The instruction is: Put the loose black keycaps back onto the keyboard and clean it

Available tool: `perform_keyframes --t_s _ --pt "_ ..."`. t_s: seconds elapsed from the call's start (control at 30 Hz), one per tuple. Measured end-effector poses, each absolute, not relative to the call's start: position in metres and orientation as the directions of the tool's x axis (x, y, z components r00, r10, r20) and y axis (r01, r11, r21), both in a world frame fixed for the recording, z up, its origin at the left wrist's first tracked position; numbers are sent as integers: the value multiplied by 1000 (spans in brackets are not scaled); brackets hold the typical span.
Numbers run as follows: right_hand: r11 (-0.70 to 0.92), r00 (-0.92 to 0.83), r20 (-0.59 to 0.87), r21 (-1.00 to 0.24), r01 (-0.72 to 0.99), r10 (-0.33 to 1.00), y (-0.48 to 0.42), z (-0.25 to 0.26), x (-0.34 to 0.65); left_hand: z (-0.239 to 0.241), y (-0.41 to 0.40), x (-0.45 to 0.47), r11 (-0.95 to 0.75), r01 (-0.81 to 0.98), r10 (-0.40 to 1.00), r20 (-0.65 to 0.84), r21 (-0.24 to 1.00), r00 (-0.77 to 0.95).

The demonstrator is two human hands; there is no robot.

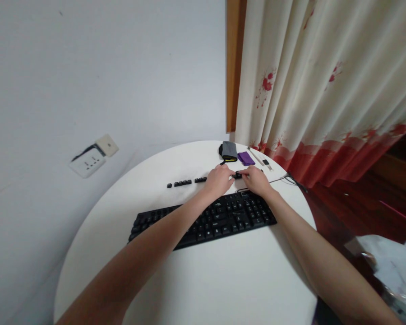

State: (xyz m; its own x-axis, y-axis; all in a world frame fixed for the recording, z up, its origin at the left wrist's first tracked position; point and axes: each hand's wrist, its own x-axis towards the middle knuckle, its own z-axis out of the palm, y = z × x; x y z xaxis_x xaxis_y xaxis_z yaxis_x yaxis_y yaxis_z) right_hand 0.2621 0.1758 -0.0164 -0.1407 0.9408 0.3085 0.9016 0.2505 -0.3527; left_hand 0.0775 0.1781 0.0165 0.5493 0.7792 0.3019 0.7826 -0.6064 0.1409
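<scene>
A black keyboard lies across a round white table. Beyond it, a row of loose black keycaps sits on the table. My left hand and my right hand meet just past the keyboard's far edge, fingers curled. Both pinch small black keycaps between them. My forearms reach over the keyboard's right half.
A grey pouch, a purple pad, a thin white stick and a small device lie at the table's far edge. The keyboard cable runs right. A flowered curtain hangs behind; a wall socket is at left.
</scene>
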Motion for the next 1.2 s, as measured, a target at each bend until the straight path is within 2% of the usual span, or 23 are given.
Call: perform_keyframes --t_s 0.2,0.47,0.73,0.83,1.03,1.2 --pt "279 -196 284 -290 916 939 176 -13 263 7 191 93 -596 802 775 284 33 565" --pt "289 -209 259 -327 900 943 179 -15 263 -3 193 88 -595 800 772 333 78 542" --pt "264 -173 304 -289 920 937 179 -18 263 -3 179 79 -609 781 783 267 141 562" --pt "265 -176 309 -279 923 935 179 -18 261 3 170 73 -590 783 800 277 198 532" --pt "268 -188 300 -254 929 935 178 -17 257 29 138 55 -526 748 849 292 405 440" --pt "253 -178 289 -247 935 941 177 -15 255 26 114 44 -513 683 856 254 519 450"
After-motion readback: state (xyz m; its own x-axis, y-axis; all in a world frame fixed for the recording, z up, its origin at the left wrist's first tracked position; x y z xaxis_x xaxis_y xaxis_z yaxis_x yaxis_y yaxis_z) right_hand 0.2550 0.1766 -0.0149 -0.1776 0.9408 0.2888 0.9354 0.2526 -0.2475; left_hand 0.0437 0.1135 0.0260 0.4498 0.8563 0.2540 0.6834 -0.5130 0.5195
